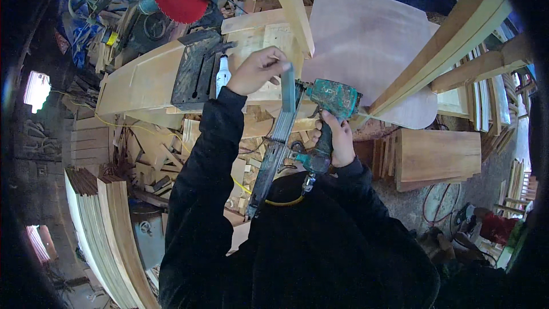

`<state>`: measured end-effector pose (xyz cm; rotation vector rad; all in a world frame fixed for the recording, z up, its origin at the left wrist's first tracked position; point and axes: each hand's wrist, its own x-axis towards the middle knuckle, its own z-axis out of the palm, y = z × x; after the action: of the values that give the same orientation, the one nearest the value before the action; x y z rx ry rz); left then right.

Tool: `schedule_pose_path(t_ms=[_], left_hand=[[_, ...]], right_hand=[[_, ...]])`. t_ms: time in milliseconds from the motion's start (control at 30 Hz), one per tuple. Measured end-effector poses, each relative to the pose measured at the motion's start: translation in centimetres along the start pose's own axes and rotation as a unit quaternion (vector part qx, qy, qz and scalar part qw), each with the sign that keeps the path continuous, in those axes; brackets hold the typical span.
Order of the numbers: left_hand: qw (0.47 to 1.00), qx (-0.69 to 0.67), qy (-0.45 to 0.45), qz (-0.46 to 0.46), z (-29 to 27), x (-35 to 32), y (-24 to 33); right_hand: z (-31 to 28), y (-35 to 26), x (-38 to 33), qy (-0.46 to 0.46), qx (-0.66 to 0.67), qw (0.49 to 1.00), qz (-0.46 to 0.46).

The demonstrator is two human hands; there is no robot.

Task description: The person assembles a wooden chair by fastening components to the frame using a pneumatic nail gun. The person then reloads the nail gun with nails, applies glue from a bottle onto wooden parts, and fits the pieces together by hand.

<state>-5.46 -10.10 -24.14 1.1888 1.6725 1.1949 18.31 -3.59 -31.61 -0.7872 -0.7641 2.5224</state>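
Across the middle of the view lies a teal and black pneumatic nail gun (334, 98), with its long grey magazine (273, 151) slanting down to the left. My right hand (338, 140) is wrapped round the gun's dark grip. Thumb and fingers of my left hand (260, 73) pinch the upper end of a grey-blue strip of nails (288, 92). The strip stands at the magazine's upper end; whether its lower end sits inside the channel I cannot tell. An air fitting (309, 183) and a yellow hose (286, 202) hang from the grip's bottom.
A saw with a red circular blade (182, 1) stands at the upper left. Near my left wrist are a white bottle (222, 74) and a dark slotted metal block (194, 74). A large plywood panel (369, 40) and wooden beams (440, 46) fill the upper right. Stacked boards (108, 223) stand lower left.
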Motion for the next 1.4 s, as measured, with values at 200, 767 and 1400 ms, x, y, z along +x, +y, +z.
schedule_pose_path(t_ms=[200, 767, 1400], left_hand=[[0.974, -0.151, 0.167, -0.004, -1.9, -0.5, -2.3], [0.795, 0.294, 0.529, 0.034, -9.9, 5.1, -22.2], [0.818, 0.53, 0.17, -0.146, -12.5, 4.6, -23.3]], right_hand=[[0.3, 0.0, 0.3, 0.016, 0.006, 1.0, -0.007], [1.3, 0.4, 1.1, 0.119, -0.015, 0.988, -0.095], [1.0, -0.4, 2.9, 0.143, -0.034, 0.981, -0.13]])
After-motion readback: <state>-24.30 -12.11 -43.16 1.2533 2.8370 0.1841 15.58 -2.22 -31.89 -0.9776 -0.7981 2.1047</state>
